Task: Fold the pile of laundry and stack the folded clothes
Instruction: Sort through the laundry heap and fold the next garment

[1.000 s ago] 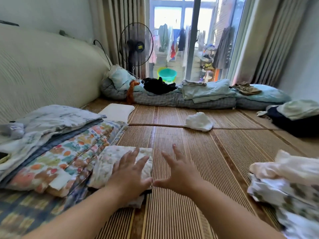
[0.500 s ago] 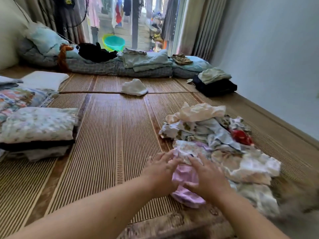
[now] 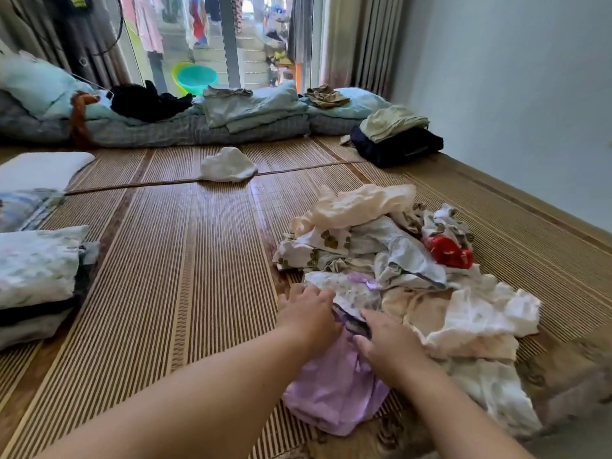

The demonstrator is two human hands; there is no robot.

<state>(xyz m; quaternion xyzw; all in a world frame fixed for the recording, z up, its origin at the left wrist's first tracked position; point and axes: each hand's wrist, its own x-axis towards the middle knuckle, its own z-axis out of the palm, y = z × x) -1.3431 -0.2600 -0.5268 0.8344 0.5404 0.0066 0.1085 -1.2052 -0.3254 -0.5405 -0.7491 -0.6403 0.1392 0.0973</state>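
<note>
Gripping the lilac garment at the near edge of the laundry pile with left hand and right hand, both curled into the cloth, folded stack lying well left of that pile.

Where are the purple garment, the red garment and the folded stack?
purple garment [image 3: 334,389], head view, its bunched lower half.
red garment [image 3: 448,253], head view, middle of its exposed patch.
folded stack [image 3: 36,270], head view, top of its uppermost piece.
</note>
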